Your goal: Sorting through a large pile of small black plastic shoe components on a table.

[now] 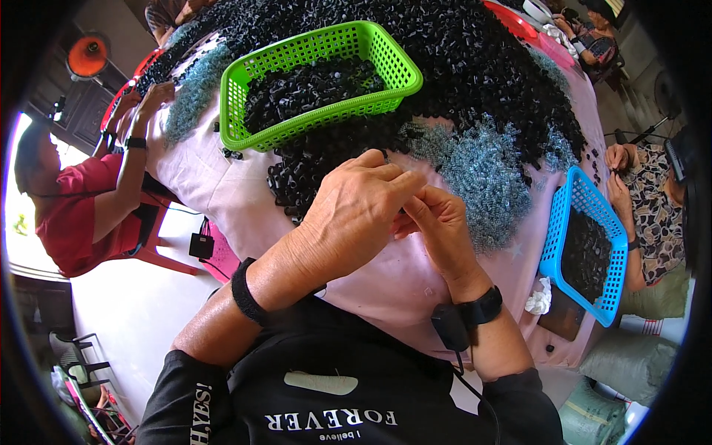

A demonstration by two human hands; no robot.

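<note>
1. Pink-clothed counter [196,167] — black pieces [489,67] heaped around a green basket [405,65].
2. Left hand [360,204], right hand [443,226] close together, fingers curled; grip partly hidden — can't tell what it's clamped on.
3. Bluish coils [489,185] piled near right hand.

Black shirt [437,393] at six o'clock, white lettering [330,420] across front and left sleeve [167,382]; black wristband [245,293] at eight, black strap [487,305] at four, boxy module [450,328], thin cable [461,367].

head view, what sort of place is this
Probably a small assembly workshop: black parts heaped on a cloth-covered table, a green basket holding more, and other people around it.
</note>
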